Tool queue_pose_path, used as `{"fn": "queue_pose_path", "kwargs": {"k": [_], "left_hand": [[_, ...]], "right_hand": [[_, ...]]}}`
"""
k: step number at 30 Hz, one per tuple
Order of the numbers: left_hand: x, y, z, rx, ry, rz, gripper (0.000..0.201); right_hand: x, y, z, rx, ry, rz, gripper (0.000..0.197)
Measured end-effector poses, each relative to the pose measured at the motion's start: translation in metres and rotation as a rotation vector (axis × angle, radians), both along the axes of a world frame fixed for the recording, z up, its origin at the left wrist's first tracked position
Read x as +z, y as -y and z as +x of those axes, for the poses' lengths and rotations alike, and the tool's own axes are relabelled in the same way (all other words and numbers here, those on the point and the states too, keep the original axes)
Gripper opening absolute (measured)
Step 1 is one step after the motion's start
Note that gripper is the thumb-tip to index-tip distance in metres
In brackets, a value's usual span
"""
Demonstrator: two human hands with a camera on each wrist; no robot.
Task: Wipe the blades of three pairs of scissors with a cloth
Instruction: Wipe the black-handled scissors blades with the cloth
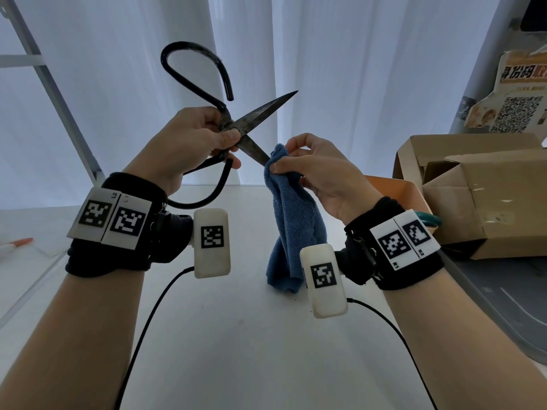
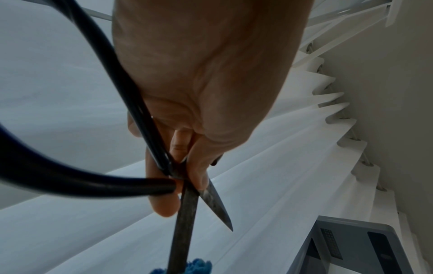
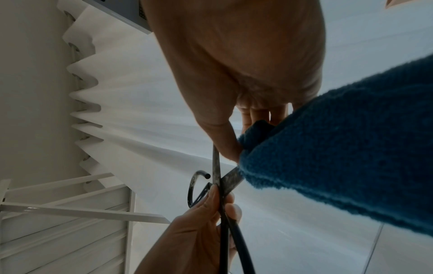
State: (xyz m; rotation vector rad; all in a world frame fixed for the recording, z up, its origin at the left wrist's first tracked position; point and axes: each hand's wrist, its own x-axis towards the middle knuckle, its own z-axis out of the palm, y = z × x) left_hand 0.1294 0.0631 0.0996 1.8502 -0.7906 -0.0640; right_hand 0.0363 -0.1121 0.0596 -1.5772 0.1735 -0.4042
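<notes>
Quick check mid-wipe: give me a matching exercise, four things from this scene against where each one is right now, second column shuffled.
Things:
1. scissors
2. blue cloth
3. cardboard box
4. upper blade

Places or states:
A. pinched in the right hand, wrapped on the lower blade
B. bare, pointing up and right
C. on the table's right side
D. held open near the pivot by the left hand

Pairs: 1-D, 2-A, 3-C, 4-B

You face a backlit white curtain [image 1: 340, 69]; foreground stays dim, edges bend, wrist views look soft.
</notes>
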Motion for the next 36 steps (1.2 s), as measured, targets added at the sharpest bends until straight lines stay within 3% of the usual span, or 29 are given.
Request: {"fn": "queue_pose_path", "kwargs": {"k": [14,26,31,36], "left_hand": [[0.001,-0.002,0.001,0.020,-0.003,-0.004,0.010],[0.005,-0.012,0.006,0.117,-0.016,-0.094,0.012],[0.005,-0.017,0.011,0.138,-0.029,-0.125,0.011],[0.004,-0.016,0.012,0.140,-0.038,-0.146,0.012]], "right_hand": [[0.000,0.004,-0.001,-0.022,-0.065,-0.048,0.031],[-0.001,0.017,-0.003,-0.141,-0.108,-0.036,0.023],[-0.008,0.013,0.000,-0.059,-0.085,-0.014,0.021],[-0.014,0.012,0.004,-0.032,-0.188,-0.192,0.020]]}}
